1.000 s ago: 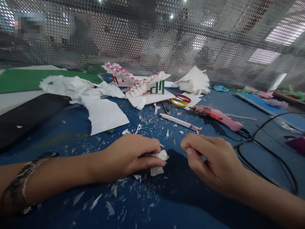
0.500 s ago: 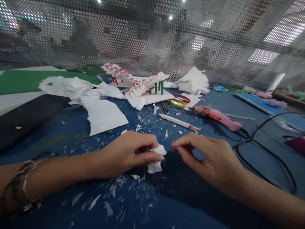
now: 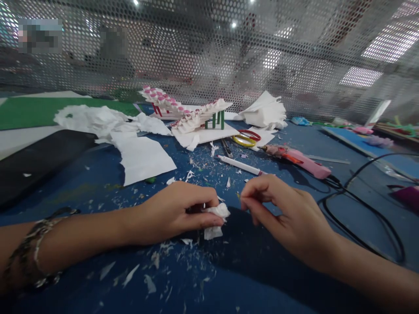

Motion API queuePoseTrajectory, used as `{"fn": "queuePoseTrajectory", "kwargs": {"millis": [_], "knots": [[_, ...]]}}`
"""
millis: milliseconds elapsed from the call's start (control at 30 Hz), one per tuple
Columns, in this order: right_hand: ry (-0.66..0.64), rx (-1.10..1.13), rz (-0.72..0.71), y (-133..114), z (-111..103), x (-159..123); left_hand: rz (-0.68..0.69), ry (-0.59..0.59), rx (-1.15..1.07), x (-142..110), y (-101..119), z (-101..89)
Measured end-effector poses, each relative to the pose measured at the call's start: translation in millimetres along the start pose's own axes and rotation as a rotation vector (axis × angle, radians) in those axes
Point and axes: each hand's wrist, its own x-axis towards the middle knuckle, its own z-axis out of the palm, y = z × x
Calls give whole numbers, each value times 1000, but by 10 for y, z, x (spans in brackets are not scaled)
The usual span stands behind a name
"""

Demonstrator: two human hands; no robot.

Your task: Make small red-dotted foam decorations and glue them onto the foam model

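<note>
Between the thumb and fingers of my left hand is a crumpled piece of white paper, held low over the blue table. To the right, apart from the paper, my right hand is closed in a pinch, thumb against forefinger; whatever is in it, if anything, is too small to make out. Beyond the hands lie a white marker pen and scissors with red and yellow handles. A white paper model with pink dots and green and red legs stands on a white base behind them.
A pink glue gun lies at right, its black cord looping over the table. Torn paper, a dark phone-like slab and a green sheet are at left. Paper scraps litter the surface. A perforated metal screen closes the back.
My right hand has drawn slightly to the right and up, away from the paper. My left hand keeps its hold, with the crumpled paper shifted a little.
</note>
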Motion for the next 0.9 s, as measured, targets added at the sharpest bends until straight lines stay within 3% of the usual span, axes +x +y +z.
{"fn": "queuePoseTrajectory", "kwargs": {"millis": [233, 500, 900], "knots": [[-27, 161, -38, -52, -23, 25, 27, 1, 2, 9, 13, -13], [-90, 360, -128, -57, 56, 70, 153, -9, 65, 5, -22, 14], [-202, 455, -100, -62, -1, 80, 253, -72, 124, 0, 0, -6]]}}
